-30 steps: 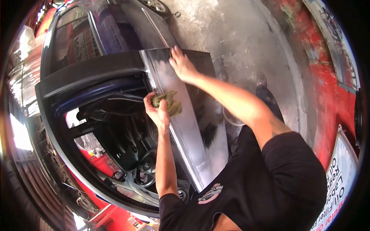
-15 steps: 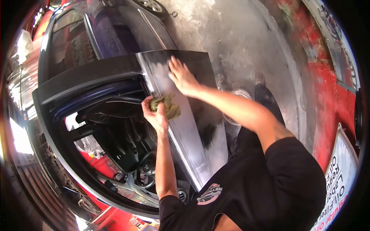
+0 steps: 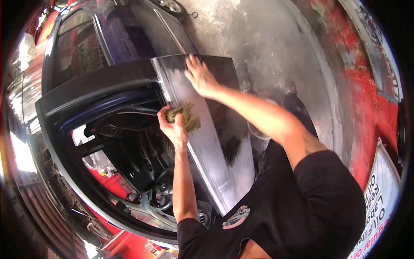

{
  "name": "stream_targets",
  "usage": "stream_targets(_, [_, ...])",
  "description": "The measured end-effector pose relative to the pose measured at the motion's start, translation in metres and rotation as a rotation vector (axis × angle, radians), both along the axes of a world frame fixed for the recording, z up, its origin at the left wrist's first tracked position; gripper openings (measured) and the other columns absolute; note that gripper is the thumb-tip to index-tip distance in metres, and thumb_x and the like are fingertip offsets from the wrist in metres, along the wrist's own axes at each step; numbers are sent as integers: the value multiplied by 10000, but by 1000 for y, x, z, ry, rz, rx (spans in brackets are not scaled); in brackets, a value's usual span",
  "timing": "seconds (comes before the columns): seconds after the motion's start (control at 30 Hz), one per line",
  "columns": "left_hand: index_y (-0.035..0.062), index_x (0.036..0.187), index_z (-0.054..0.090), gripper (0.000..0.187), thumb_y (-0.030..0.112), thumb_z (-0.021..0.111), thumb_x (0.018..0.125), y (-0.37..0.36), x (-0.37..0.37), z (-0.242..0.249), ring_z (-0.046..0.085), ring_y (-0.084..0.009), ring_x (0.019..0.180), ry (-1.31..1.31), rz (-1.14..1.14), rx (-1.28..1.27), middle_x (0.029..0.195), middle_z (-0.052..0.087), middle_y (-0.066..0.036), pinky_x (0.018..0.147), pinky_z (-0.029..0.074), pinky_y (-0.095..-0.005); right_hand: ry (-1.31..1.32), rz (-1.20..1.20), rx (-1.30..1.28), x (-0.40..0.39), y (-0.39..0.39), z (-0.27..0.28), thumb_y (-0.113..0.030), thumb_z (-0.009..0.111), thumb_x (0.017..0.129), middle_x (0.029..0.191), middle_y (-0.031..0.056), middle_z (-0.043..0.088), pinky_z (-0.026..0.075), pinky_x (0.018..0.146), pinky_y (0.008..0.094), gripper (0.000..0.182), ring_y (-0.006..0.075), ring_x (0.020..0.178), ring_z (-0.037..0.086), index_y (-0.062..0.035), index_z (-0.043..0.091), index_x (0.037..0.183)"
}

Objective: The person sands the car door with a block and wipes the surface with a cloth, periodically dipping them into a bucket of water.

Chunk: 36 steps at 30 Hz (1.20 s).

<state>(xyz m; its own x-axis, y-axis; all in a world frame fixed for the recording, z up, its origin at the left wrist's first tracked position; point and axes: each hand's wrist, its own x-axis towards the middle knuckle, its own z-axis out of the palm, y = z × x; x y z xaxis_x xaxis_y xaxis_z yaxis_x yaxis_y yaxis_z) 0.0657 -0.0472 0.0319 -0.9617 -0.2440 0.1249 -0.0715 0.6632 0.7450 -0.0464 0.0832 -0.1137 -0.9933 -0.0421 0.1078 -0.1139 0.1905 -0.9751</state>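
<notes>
Along the door (image 3: 211, 146), its long axis running away from the shirt (image 3: 280, 207), the right hand (image 3: 201, 78) lies flat near the far edge, gripping nothing; closer in, the left hand (image 3: 173, 128) pinches a cloth (image 3: 190, 120) at the window side.

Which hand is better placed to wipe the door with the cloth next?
Probably the left hand: it already grips the cloth, right by the door's window edge. The right hand is spread flat over the panel, with no cloth visible.
</notes>
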Motion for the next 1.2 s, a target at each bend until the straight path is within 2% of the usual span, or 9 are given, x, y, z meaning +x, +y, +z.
stream_targets(0.1, [-21, 1184, 634, 375, 28, 654, 813, 1, -5, 1, 612, -155, 960, -3, -2, -30, 1082, 652, -74, 926, 506, -299, -12, 86, -21, 56, -8, 7, -366, 413, 1146, 1752, 288, 150, 188, 1306, 576, 687, 449, 1629, 156, 65, 245, 1654])
stream_targets(0.23, [-27, 1182, 633, 374, 23, 654, 812, 0, -6, -6, 598, -150, 929, 9, -2, -2, 1063, 651, -73, 896, 504, -294, 148, -44, -4, -36, -5, -8, -339, 449, 1122, 1661, 345, 320, 302, 1242, 623, 617, 497, 1547, 315, 120, 407, 1532])
stream_targets(0.43, [-30, 1177, 631, 364, 12, 655, 816, -4, -4, -3, 588, -132, 924, 17, -20, -7, 1061, 642, -63, 886, 500, -285, -3, 118, -14, 83, -17, 7, -346, 415, 1148, 1766, 280, 85, 200, 1303, 566, 691, 456, 1636, 99, 65, 209, 1664])
stream_targets(0.6, [-25, 1166, 640, 348, 35, 659, 824, -1, -2, -4, 593, -130, 913, -1, 1, 48, 1044, 641, -66, 875, 507, -280, 61, 7, -18, -30, 4, -1, -345, 390, 1146, 1721, 313, 217, 254, 1274, 599, 636, 469, 1601, 222, 84, 320, 1610])
stream_targets(0.77, [-18, 1130, 656, 320, 35, 660, 815, -3, -3, -1, 589, -122, 889, -19, -2, 8, 1032, 652, -64, 851, 507, -274, 9, 116, -11, 69, -10, 12, -366, 397, 1149, 1755, 283, 143, 196, 1303, 579, 668, 441, 1633, 143, 51, 263, 1652])
stream_targets(0.83, [-25, 1116, 647, 317, 42, 662, 806, -6, -4, -7, 550, -112, 800, 7, 17, 24, 932, 628, -36, 763, 492, -268, 79, 63, 61, 45, -10, 6, -360, 399, 1148, 1749, 287, 159, 205, 1303, 573, 662, 445, 1628, 164, 56, 271, 1647])
stream_targets(0.93, [-20, 1121, 655, 306, 10, 651, 816, -2, -4, -6, 578, -109, 865, -16, 35, 43, 1015, 643, -49, 829, 502, -261, 15, 23, -21, -29, 6, 9, -326, 423, 1136, 1728, 320, 188, 245, 1285, 592, 657, 500, 1595, 211, 71, 266, 1636])
stream_targets(1.1, [-27, 1125, 655, 308, 4, 651, 818, -2, -3, -3, 579, -108, 864, -16, 18, 85, 1003, 637, -43, 826, 504, -261, -24, 102, -16, 100, -17, 6, -343, 408, 1148, 1762, 289, 88, 183, 1295, 605, 682, 472, 1627, 133, 62, 213, 1661])
stream_targets(1.2, [-30, 1124, 654, 305, 8, 651, 821, -4, -2, -2, 584, -112, 867, -35, 37, 14, 1005, 643, -47, 832, 509, -264, 30, 71, 24, 95, -18, -2, -336, 412, 1146, 1753, 296, 124, 200, 1292, 605, 665, 473, 1620, 161, 64, 243, 1650])
